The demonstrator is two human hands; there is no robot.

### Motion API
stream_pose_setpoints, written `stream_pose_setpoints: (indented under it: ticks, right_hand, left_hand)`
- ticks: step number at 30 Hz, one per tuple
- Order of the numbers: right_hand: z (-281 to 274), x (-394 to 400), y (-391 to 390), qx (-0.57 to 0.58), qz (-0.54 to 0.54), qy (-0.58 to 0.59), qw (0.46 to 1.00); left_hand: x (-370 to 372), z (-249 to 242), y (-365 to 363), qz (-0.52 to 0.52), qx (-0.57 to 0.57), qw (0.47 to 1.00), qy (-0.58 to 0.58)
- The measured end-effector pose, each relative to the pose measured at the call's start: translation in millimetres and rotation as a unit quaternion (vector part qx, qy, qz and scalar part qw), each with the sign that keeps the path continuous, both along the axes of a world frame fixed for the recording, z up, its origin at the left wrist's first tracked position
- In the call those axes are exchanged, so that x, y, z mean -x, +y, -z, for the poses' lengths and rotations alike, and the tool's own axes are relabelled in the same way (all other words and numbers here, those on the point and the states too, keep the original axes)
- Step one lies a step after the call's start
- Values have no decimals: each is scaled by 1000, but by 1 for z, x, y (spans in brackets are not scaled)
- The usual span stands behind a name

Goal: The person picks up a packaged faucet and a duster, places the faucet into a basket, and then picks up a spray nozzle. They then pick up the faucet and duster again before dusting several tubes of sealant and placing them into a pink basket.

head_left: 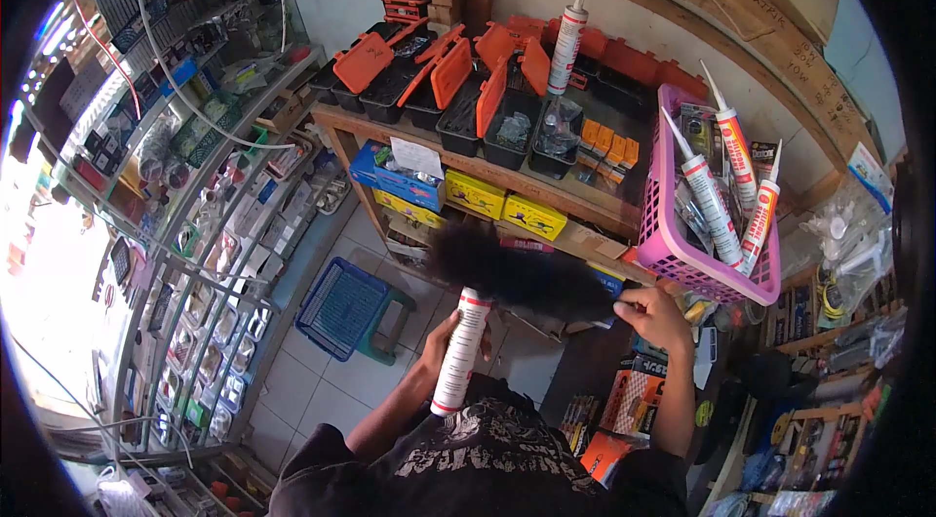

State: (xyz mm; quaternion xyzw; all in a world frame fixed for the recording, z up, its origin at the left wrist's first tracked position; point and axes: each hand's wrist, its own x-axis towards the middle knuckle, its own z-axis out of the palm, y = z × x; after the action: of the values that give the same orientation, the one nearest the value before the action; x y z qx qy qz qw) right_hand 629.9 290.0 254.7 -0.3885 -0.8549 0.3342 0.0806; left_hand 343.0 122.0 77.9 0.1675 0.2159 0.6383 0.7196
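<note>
My left hand (441,341) is wrapped around a white sealant cartridge (460,353) with a red band, held tilted in front of my chest. In my right hand (658,318), the fingers are closed around the end of a black feather duster (526,275). The duster's fluffy head stretches leftward and overlaps the upper end of the cartridge, hiding its tip. Another sealant cartridge (565,51) with a nozzle stands upright on the wooden shelf. Several more cartridges, one a red-and-white cartridge (738,161), lean in a pink basket (673,261) near my right hand.
Black boxes with orange lids, one an orange lid (450,71), line the shelf (429,152). Yellow boxes (534,218) sit below. A blue basket (336,307) rests on a green stool (390,330) on the tiled floor. Glass display shelves (210,293) curve along the left.
</note>
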Motion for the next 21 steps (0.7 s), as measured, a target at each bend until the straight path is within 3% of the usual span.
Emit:
stream_pose_setpoints:
  ticks: [1,3,5,6,7,9,11,13,15,18,19,20,21]
  right_hand:
    - [-4,2,-2,-23,54,-5,998]
    - [10,-4,3,-19,39,13,999]
    - [16,-10,7,46,-72,1,996]
    - [15,-8,9,44,-69,-31,996]
    - [14,-6,8,44,-68,-30,996]
    - [9,-2,2,4,59,-2,998]
    - [7,-3,5,28,37,-37,998]
    - [17,-9,9,65,-68,14,995]
    - [19,-10,11,63,-50,16,997]
    - [17,-9,10,39,26,-28,999]
    - [16,-8,10,65,-6,-8,998]
    - [16,-8,10,90,-39,11,995]
    - [17,-8,9,116,-70,30,990]
  left_hand:
    - [-3,-9,1,2,28,999,-43]
    - [-7,-12,1,-21,30,999,-40]
    - [-6,5,3,18,-91,981,-168]
    - [-7,6,2,27,-72,973,-219]
    - [-4,8,2,28,-72,973,-218]
    - [-1,4,4,41,-75,974,-211]
    - [-1,6,6,40,-72,974,-213]
    - [-3,23,8,51,-132,958,-248]
    - [-5,27,6,61,-126,953,-269]
    - [-15,-4,8,143,-182,893,-387]
    - [-21,15,13,142,-183,893,-386]
    - [-27,47,18,144,-281,866,-389]
    - [-28,48,18,144,-328,848,-389]
